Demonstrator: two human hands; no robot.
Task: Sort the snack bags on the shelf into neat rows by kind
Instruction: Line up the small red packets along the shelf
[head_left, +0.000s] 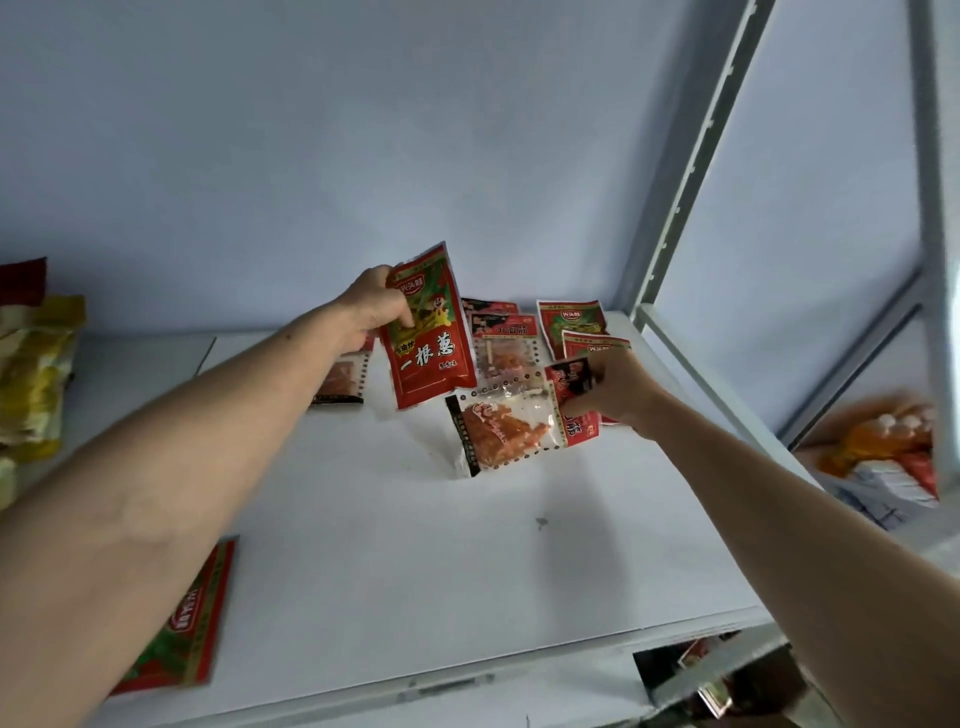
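My left hand (371, 306) holds a red snack bag with green and yellow print (428, 332) upright above the white shelf (395, 561). My right hand (615, 387) grips the red end of a clear-windowed bag of orange snack (506, 426), tilted over the shelf. More clear-windowed bags (501, 345) lie behind, and another one (340, 382) lies under my left wrist. Two red bags (571, 322) sit at the back right. One red bag (179, 623) lies near the front left edge.
Yellow bags (34, 374) are piled at the far left of the shelf. A grey metal upright (691, 166) and frame bound the right side. Beyond it lie orange and white packets (883, 457). The wall (363, 130) closes the back.
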